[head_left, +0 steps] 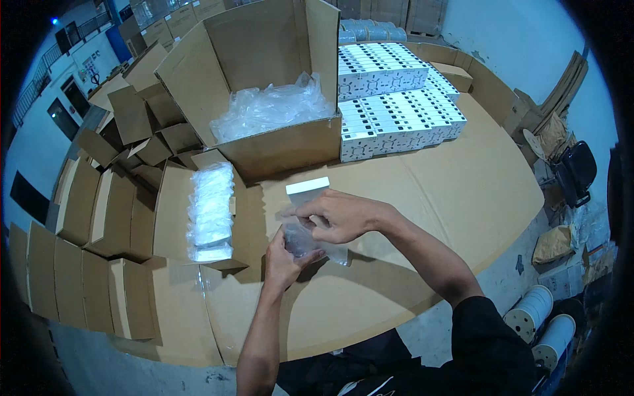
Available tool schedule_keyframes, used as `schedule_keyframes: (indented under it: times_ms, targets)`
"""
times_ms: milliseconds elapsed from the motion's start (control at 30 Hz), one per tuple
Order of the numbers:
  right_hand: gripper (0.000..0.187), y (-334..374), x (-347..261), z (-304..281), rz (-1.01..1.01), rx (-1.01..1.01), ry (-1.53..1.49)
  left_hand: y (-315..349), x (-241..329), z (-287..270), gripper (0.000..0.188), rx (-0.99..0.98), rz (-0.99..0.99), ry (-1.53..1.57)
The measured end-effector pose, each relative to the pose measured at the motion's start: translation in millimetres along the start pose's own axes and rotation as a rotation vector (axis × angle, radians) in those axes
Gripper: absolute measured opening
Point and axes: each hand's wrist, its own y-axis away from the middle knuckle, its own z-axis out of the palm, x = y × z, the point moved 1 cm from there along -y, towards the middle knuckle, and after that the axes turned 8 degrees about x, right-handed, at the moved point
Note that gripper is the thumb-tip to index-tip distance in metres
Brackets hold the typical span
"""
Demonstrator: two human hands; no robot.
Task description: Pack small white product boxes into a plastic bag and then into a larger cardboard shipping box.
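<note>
In front of me, above the cardboard-covered table, my left hand (pixel 282 263) is closed on a clear plastic bag (pixel 301 241). My right hand (pixel 347 212) comes in from the right, its fingers closed around a small white box (pixel 308 187) whose upper end sticks out past them. The right fingertips are at the upper part of the bag; whether any of the box is inside it, I cannot tell. Just left of my hands, an open carton (pixel 242 228) holds a row of white boxes wrapped in clear plastic (pixel 212 211).
Behind my hands stands a large open carton (pixel 284 148) full of loose clear bags (pixel 274 109). Stacks of white printed boxes (pixel 403 129) sit at the far right of the table (pixel 422 191). Brown cartons (pixel 66 277) line the left side. Cable spools (pixel 528 313) and a black chair (pixel 576 173) are on the right.
</note>
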Motion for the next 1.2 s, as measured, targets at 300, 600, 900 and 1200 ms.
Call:
schedule_keyframes:
  times_ms: [300,600,900,1200]
  targets:
    - [0.035,6.2,11.5,-7.5,-0.262,0.482,-0.235,2.1,2.0,-1.4,0.066,0.024,-0.018,0.089]
    - [0.042,21.2,91.8,30.9,0.041,0.793,-0.539,-2.9,0.3,-3.9,0.066,0.032,-0.093,0.188]
    - [0.036,15.7,99.4,42.5,0.141,0.767,-0.625,-4.8,4.5,-6.1,0.056,0.068,-0.041,0.113]
    - [0.03,14.9,92.8,35.9,0.079,0.962,-0.718,-5.5,5.5,-7.1,0.055,0.042,-0.024,0.124]
